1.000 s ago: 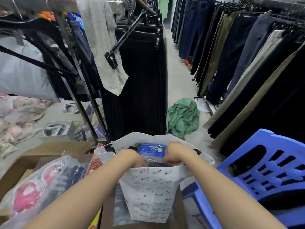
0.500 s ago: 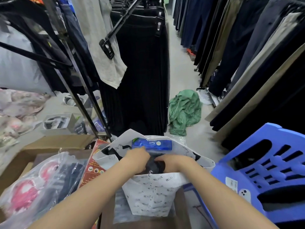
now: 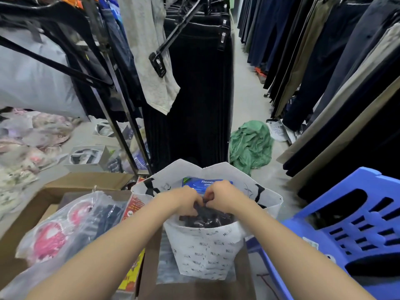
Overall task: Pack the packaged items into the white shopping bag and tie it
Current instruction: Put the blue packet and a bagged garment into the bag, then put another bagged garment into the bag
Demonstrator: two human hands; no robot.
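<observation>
The white shopping bag (image 3: 204,252), printed with small dark lettering, stands upright in front of me with its mouth open. A blue packaged item (image 3: 194,183) lies inside against the far wall, and dark packaged goods (image 3: 207,220) fill the near part. My left hand (image 3: 186,202) and my right hand (image 3: 220,197) meet over the middle of the bag's mouth. Both pinch the same black strap (image 3: 198,206) of the bag, fingers closed. Another black strap (image 3: 150,187) shows on the left inner wall.
A clear plastic bag of pink and dark goods (image 3: 65,228) lies in a cardboard box (image 3: 91,180) at the left. A blue plastic chair (image 3: 350,230) stands close on the right. Racks of hanging trousers (image 3: 199,87) line the aisle; a green cloth (image 3: 251,146) lies on the floor.
My hands have come together from the bag's two sides to its middle and now pinch the black strap. The camera has tilted and moved a little closer.
</observation>
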